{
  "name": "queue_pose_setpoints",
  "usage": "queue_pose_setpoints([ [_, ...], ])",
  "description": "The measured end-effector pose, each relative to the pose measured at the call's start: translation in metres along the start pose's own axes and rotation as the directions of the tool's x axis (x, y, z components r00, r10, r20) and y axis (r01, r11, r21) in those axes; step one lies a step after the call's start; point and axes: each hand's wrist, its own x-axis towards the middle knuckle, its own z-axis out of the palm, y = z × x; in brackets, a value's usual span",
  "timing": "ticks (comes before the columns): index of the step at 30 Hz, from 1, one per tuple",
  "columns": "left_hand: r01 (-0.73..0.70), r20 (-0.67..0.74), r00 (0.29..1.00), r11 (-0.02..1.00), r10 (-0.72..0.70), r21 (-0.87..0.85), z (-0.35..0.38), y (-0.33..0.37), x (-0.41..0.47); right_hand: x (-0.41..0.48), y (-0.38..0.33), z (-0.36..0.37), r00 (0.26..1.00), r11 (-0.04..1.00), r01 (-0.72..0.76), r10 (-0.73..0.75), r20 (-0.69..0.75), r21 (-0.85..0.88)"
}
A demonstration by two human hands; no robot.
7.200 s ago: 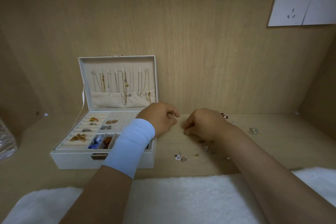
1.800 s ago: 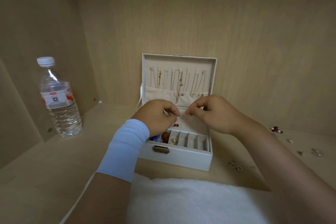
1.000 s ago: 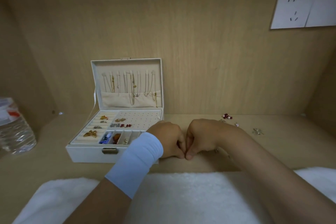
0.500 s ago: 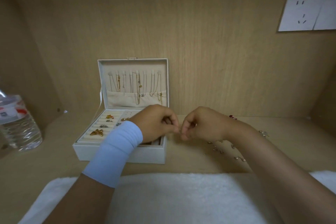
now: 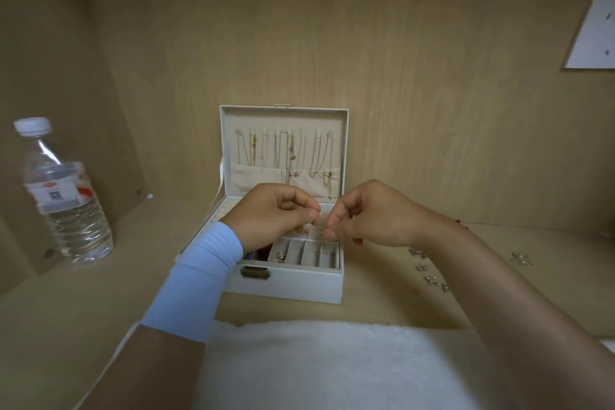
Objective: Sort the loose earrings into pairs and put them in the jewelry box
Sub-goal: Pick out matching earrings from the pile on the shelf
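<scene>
The white jewelry box (image 5: pixel 293 286) stands open on the wooden shelf, necklaces hanging in its raised lid (image 5: pixel 284 150). My left hand (image 5: pixel 276 215) and my right hand (image 5: pixel 369 213) hover side by side above the box's perforated earring panel, fingertips nearly touching. Each hand pinches thumb against forefinger on something too small to make out, probably an earring. Several loose silver earrings (image 5: pixel 429 271) lie on the shelf to the right of the box, partly hidden by my right forearm. One more earring (image 5: pixel 520 258) lies farther right.
A clear plastic water bottle (image 5: pixel 63 196) stands at the left by the side wall. A white fluffy towel (image 5: pixel 332 366) covers the shelf's near edge. A white wall socket (image 5: pixel 595 36) is on the back wall at the right.
Both hands rose from the shelf surface and moved left over the open box, still pinching. The camera swung left, bringing the bottle fully into view.
</scene>
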Motion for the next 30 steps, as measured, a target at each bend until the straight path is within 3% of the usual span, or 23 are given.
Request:
queue_pose_setpoints([
  [6,-0.031,0.050,0.998,0.987,0.023,0.158,0.017,-0.008,0.002,0.004,0.010,0.002,0.998,0.995,-0.030,0.035,0.053,-0.093],
  [16,-0.054,0.075,0.997,0.965,0.036,0.257,0.022,-0.012,0.000,0.008,0.018,0.005,0.997,0.971,-0.007,0.026,0.077,-0.238],
  [30,-0.153,0.055,0.988,0.932,0.143,0.328,0.036,0.006,-0.002,-0.021,0.020,-0.027,0.998,0.981,-0.047,0.052,0.025,-0.188],
])
